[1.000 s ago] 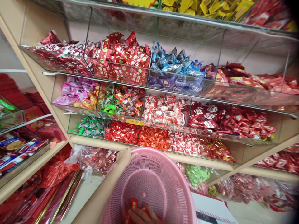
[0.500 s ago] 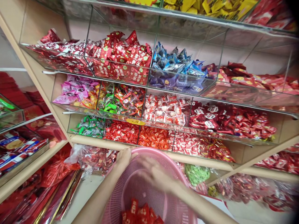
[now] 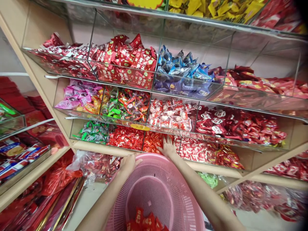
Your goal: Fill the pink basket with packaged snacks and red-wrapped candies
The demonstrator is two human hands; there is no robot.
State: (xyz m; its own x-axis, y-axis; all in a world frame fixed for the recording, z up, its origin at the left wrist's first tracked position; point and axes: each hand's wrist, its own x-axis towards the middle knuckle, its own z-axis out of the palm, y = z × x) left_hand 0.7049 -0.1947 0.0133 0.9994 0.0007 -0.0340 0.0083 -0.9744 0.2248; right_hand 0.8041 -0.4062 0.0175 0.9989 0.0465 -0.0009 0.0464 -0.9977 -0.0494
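Observation:
My left hand grips the far rim of a pink plastic basket held below a shelf of sweets. A small heap of red-wrapped candies lies in the basket's bottom. My right hand reaches over the basket into the lowest clear bin, fingers spread flat on the orange-red candies. Nothing shows inside that hand.
Clear acrylic bins in three tiers hold sweets: green, red, white-red, blue, pink. A wooden shelf edge runs under them. Bagged candy lies below; more shelves stand at the left.
My right hand left the basket after dropping red candies there and has moved up and forward into the lowest bin. My left hand stayed on the basket rim.

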